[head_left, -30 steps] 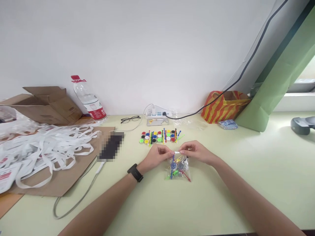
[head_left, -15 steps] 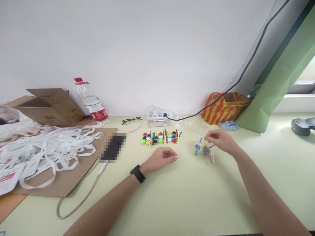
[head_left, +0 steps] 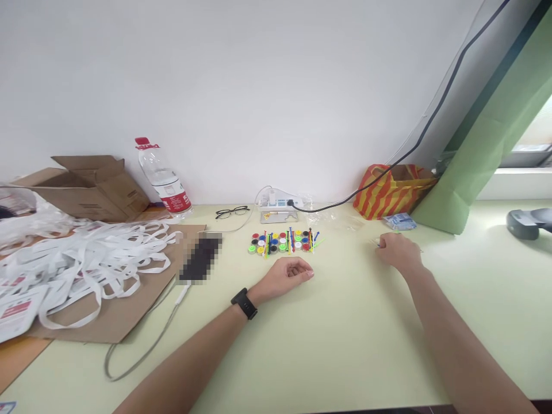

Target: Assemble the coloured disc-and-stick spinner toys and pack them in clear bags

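My right hand (head_left: 397, 251) rests on the pale green table (head_left: 328, 339) to the right, fingers curled over a small clear bag of coloured pieces that is almost fully hidden beneath it. My left hand (head_left: 288, 274) lies loosely curled on the table with nothing in it, a black watch on its wrist. Just beyond my left hand sits a row of coloured round caps and thin sticks (head_left: 282, 241).
A power strip (head_left: 278, 203), glasses (head_left: 232, 212) and a water bottle (head_left: 163, 179) stand by the wall. At the left are a cardboard box (head_left: 88, 185), white straps (head_left: 81, 259) on brown paper and a phone (head_left: 199, 257). A striped bag (head_left: 390, 190) sits at right.
My right hand carried the small bag of coloured pieces away from the middle to the right and set it down. My left hand let go and stayed resting near the middle.
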`<state>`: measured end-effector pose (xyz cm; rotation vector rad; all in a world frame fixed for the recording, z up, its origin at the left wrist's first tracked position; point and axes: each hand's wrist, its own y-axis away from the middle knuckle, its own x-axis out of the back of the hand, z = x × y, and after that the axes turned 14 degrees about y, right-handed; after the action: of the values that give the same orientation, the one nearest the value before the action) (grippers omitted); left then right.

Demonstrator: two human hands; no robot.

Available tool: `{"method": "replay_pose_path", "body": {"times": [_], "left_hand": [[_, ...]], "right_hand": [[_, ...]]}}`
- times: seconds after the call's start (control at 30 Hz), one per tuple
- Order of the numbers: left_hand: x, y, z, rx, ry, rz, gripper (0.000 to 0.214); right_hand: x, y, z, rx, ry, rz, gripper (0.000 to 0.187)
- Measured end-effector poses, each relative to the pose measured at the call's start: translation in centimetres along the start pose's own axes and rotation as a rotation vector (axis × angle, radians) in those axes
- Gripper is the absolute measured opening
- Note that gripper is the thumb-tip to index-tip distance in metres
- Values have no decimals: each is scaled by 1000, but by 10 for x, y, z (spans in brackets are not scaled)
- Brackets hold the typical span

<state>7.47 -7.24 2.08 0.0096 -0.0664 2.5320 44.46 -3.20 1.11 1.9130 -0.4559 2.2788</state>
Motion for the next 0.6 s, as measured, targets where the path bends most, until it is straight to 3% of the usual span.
{"method": "replay_pose_path", "body": {"times": [0.13, 0.33, 0.47, 0.6], "left_hand": [[-2, 1, -6, -25, -67, 27, 34], [-7, 3, -6, -104, -173, 67, 30], [-9, 2, -4, -121, -177, 79, 30], [-10, 0, -6, -116, -175, 78, 30]], "right_hand": [[-1, 1, -16, 39, -72, 95, 14], [0, 32, -81, 514, -512, 411, 32], [-3, 58, -124, 730, -516, 312, 55], [-2, 57, -137, 723, -472, 296, 59]]}}
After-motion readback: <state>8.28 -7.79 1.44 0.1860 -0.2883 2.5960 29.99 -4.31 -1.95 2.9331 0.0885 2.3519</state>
